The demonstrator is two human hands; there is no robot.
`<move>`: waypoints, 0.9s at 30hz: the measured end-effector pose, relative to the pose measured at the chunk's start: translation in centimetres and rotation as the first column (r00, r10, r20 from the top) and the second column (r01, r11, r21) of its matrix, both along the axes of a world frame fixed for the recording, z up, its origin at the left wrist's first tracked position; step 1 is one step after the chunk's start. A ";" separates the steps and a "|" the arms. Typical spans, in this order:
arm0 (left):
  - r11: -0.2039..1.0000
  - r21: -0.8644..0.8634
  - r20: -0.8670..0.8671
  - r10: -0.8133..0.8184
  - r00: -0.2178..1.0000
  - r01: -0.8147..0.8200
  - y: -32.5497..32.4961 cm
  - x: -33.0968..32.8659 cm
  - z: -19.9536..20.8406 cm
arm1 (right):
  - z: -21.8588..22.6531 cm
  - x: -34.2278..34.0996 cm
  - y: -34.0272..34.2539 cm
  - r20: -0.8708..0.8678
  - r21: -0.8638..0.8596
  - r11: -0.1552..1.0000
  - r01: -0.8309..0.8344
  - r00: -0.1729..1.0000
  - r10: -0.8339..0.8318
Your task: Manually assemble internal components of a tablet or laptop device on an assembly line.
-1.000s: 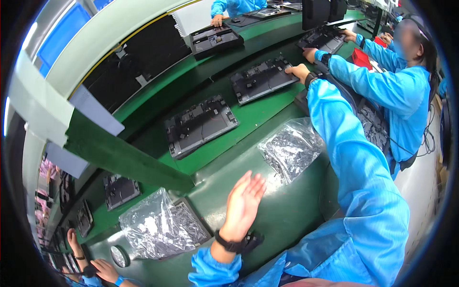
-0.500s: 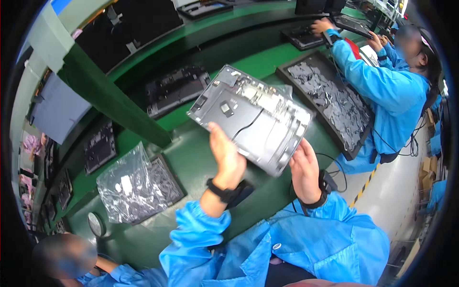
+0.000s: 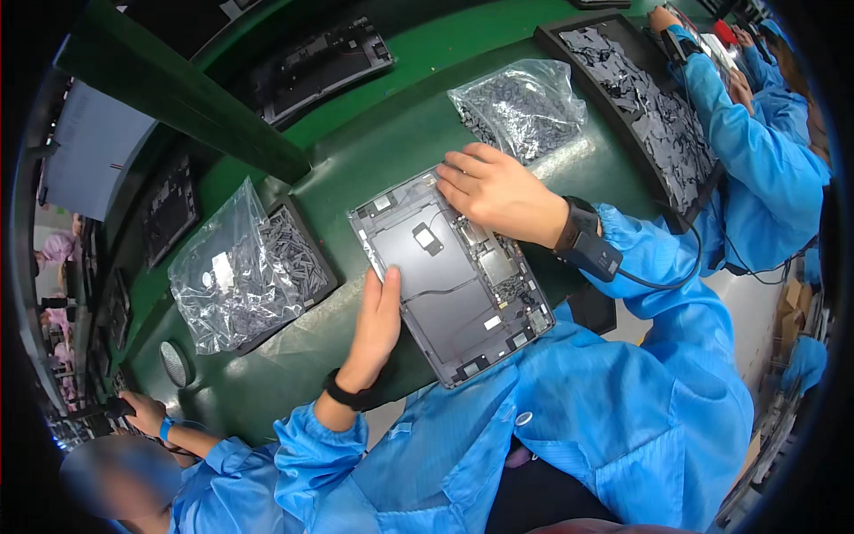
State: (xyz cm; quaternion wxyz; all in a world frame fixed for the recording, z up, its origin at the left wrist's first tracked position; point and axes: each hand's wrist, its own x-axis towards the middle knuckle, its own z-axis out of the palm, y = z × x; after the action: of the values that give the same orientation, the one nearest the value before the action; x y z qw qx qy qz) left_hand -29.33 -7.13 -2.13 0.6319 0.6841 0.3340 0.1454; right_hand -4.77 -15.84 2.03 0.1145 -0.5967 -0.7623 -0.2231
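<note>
An opened tablet, its grey inner casing, circuit board and a thin dark cable showing, is held at a tilt above the green bench. My left hand grips its left edge, thumb on the near side and the other fingers hidden beneath. Across the far right corner lies my right hand, fingers bent together over the edge with their tips on the casing. The right thumb is hidden. Beyond that hand sits a clear plastic bag of small dark parts.
A black tray of flat dark pieces stands at the right, beside a co-worker in blue. Left are another clear bag and a tray of small dark strips. A green post rises behind; another opened device lies beyond.
The tablet has come nearer and turned, its board side now at the right. My right hand has moved from its near right edge to the far corner. The left still grips an edge.
</note>
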 end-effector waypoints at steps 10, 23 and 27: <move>0.456 0.876 -0.306 0.270 0.913 0.159 5.9 -1.5 7.6 | 0.2 -3.6 -6.3 -0.153 0.087 0.996 -0.024 0.987 0.037; 0.434 0.869 -0.386 0.298 0.873 0.236 10.7 -4.5 3.8 | -1.0 6.2 -2.0 -0.433 -0.017 0.954 0.298 0.858 -0.275; 0.499 0.845 -0.393 0.338 0.855 0.191 10.8 -4.5 3.6 | -0.9 6.2 -1.7 -0.420 -0.019 0.957 0.290 0.866 -0.271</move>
State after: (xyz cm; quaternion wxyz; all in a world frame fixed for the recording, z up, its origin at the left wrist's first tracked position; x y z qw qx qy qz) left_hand -33.87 3.69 1.47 0.0847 0.9025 0.4009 0.1327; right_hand 1.48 -17.56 1.11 0.2546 -0.7322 -0.6199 -0.1214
